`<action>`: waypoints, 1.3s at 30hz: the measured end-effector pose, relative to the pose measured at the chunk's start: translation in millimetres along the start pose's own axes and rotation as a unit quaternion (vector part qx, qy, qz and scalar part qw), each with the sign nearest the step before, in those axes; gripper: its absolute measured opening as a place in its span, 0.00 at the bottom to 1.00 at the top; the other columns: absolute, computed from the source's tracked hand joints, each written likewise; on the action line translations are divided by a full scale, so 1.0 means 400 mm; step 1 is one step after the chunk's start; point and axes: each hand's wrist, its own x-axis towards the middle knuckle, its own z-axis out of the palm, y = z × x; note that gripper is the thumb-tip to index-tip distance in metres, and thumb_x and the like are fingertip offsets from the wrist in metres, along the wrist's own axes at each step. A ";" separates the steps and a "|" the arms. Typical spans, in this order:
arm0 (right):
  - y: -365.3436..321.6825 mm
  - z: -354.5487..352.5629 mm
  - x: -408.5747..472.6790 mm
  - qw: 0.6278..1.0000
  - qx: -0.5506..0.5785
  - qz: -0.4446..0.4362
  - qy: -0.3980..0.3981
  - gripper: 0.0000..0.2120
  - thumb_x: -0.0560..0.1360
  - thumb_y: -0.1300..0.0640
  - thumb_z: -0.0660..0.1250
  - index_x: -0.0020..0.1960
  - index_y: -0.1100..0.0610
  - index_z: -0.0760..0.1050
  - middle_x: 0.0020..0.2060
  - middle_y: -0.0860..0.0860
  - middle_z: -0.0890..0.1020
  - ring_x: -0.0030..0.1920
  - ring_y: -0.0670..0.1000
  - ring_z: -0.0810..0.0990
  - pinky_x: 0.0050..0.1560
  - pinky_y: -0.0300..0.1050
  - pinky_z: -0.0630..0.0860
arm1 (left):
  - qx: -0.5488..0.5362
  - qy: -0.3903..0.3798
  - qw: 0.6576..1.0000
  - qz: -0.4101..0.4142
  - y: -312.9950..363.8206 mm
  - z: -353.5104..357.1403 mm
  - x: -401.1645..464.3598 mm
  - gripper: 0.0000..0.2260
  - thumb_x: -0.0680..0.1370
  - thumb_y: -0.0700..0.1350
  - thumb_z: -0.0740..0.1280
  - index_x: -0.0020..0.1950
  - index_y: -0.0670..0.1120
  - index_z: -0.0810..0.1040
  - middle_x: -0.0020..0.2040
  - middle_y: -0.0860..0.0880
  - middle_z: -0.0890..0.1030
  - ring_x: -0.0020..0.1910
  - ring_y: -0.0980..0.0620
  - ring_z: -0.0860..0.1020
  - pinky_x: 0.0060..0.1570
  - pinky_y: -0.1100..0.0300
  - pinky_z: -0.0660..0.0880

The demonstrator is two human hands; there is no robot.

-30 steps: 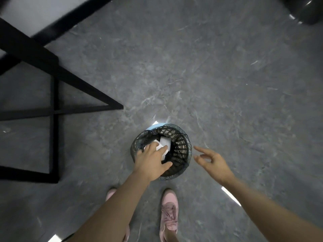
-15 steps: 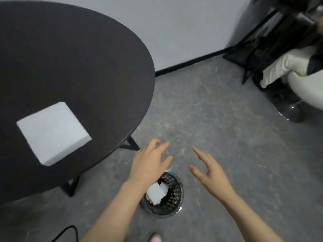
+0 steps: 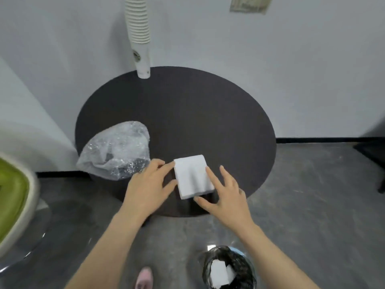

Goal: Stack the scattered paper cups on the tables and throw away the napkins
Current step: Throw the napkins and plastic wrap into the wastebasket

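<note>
both your hands are at the napkins on the round table.

the napkins (image 3: 192,176), a white folded stack, lie near the front edge of the dark table (image 3: 208,113). your left hand (image 3: 145,186) meets the stack's left edge with fingers (image 3: 160,163) loosely extended, not closed round it. your right hand (image 3: 225,195) lies at the right side, fingers spread and nearly straight, one fingertip on top of the stack and the thumb by its near corner; neither hand has a grip. a tall cup stack (image 3: 140,36) stands at the back edge against the wall. a clear plastic bag (image 3: 116,151) sits on the table's left. on the floor by your right forearm, the bin (image 3: 230,268) holds white napkins.
</note>
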 end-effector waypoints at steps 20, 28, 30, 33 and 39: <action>-0.107 0.153 0.127 0.984 -0.164 0.040 -0.048 0.39 0.60 0.39 0.77 0.68 0.41 0.68 0.63 0.53 0.76 0.62 0.63 0.75 0.42 0.60 0.79 | 0.091 -0.080 0.988 -0.094 -0.377 -0.024 0.270 0.50 0.59 0.82 0.52 0.74 0.66 0.34 0.77 0.47 0.32 0.77 0.42 0.36 0.66 0.26 0.45; -0.097 0.153 0.128 0.990 -0.108 0.049 -0.081 0.36 0.75 0.40 0.62 0.71 0.27 0.41 0.77 0.45 0.48 0.77 0.56 0.40 0.72 0.61 0.56 | 0.117 -0.142 0.980 -0.080 -0.413 0.015 0.335 0.49 0.68 0.73 0.63 0.72 0.65 0.29 0.77 0.47 0.33 0.77 0.40 0.43 0.66 0.28 0.55; -0.095 0.148 0.122 0.991 -0.090 0.049 -0.088 0.34 0.76 0.40 0.60 0.70 0.27 0.39 0.76 0.41 0.39 0.76 0.55 0.32 0.73 0.61 0.50 | 0.129 -0.114 0.982 -0.076 -0.419 0.020 0.345 0.45 0.70 0.71 0.62 0.73 0.65 0.32 0.78 0.48 0.40 0.77 0.42 0.48 0.66 0.31 0.59; -0.096 0.153 0.111 0.992 -0.081 0.053 -0.081 0.36 0.76 0.40 0.61 0.67 0.24 0.35 0.72 0.37 0.32 0.75 0.55 0.31 0.73 0.59 0.59 | 0.129 -0.085 0.985 -0.072 -0.422 0.034 0.343 0.40 0.74 0.66 0.63 0.75 0.65 0.38 0.78 0.49 0.50 0.75 0.45 0.54 0.66 0.33 0.59; -0.089 0.166 0.103 0.992 -0.092 0.076 -0.039 0.37 0.73 0.32 0.58 0.70 0.27 0.35 0.76 0.45 0.36 0.76 0.59 0.44 0.60 0.51 0.75 | 0.148 0.078 0.985 0.037 -0.429 0.102 0.299 0.37 0.62 0.51 0.81 0.69 0.57 0.72 0.49 0.44 0.78 0.45 0.41 0.76 0.41 0.42 0.73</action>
